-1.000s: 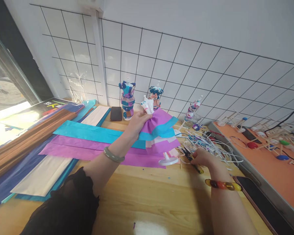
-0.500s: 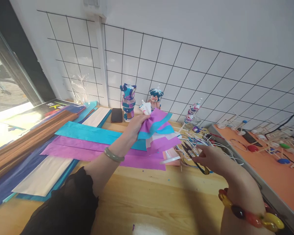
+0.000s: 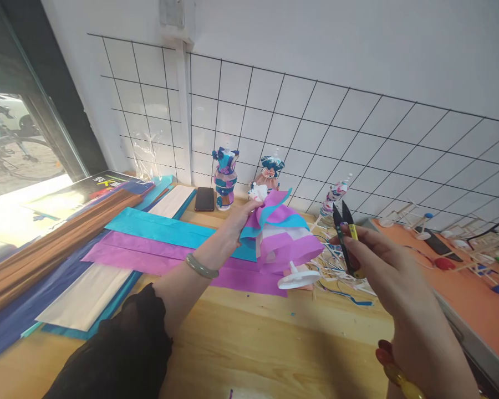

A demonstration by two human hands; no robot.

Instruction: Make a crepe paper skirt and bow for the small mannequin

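Note:
My left hand (image 3: 242,223) is closed on a small dress form (image 3: 298,277), gripping it at the waist. The form is tilted, its white round base toward the lower right. Around it hangs a layered paper skirt (image 3: 289,244) in purple, blue and white. In my right hand (image 3: 374,249) is a pair of thread snips (image 3: 346,235), dark blades pointing up and apart, with a yellow part on the handle. The snips are to the right of the skirt and do not touch it. Purple paper strips (image 3: 128,249) and a blue strip (image 3: 158,227) lie under my left forearm.
Dressed small forms (image 3: 225,177) stand along the wall, with a phone (image 3: 204,199) beside them. Tangled cords (image 3: 336,285) lie right of the skirt. Folded brown paper (image 3: 66,241) is on the left. An orange board (image 3: 432,288) holds wooden stick models at the right.
My right hand has lifted the snips off the table by the cords and turned them blades up. The skirted form has tilted so its white base shows more.

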